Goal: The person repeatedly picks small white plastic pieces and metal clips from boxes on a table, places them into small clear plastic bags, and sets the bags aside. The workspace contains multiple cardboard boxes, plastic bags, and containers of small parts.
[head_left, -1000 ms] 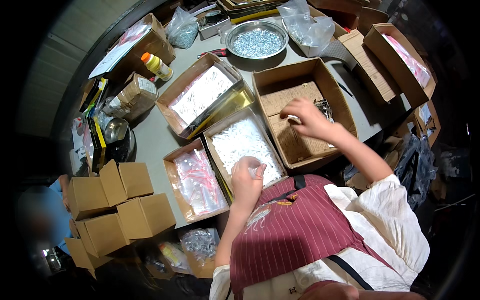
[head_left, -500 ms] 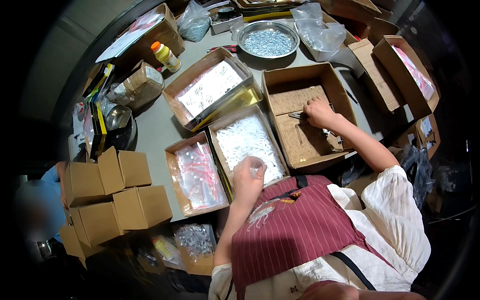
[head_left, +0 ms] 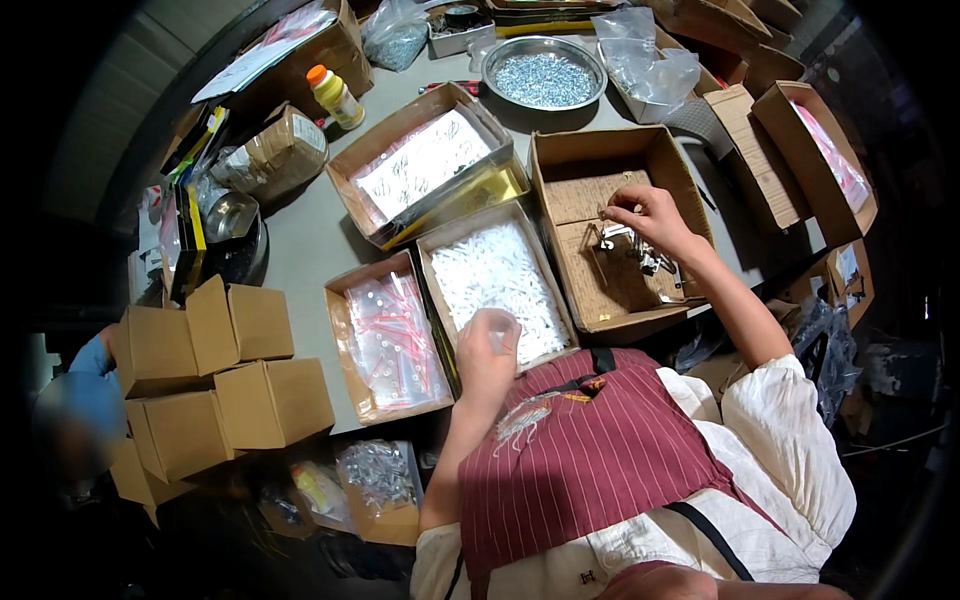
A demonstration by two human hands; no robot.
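Observation:
My left hand (head_left: 483, 352) is curled over the near end of a shallow box (head_left: 572, 322) filled with small white pieces (head_left: 492, 275). Its thumb and fingers close on a thin, see-through piece of plastic (head_left: 509, 326), apparently a small bag. My right hand (head_left: 650, 216) is inside the larger brown cardboard box (head_left: 556, 165) to the right, fingertips pinched together. Just below those fingers are small silver and dark metal parts (head_left: 625, 240). What the fingertips hold, if anything, is too small to make out.
Left of the white pieces is a box of red-edged clear bags (head_left: 392, 345). Beyond are a box with a written sheet (head_left: 425, 165), a metal bowl of small screws (head_left: 545, 78) and an orange-capped bottle (head_left: 335, 97). Open cartons (head_left: 185, 435) stack at left, near another person (head_left: 75, 410).
My right hand has lifted slightly and drawn its fingertips together, uncovering more metal parts beneath it. My left hand stays over the white pieces. The view has shifted a little.

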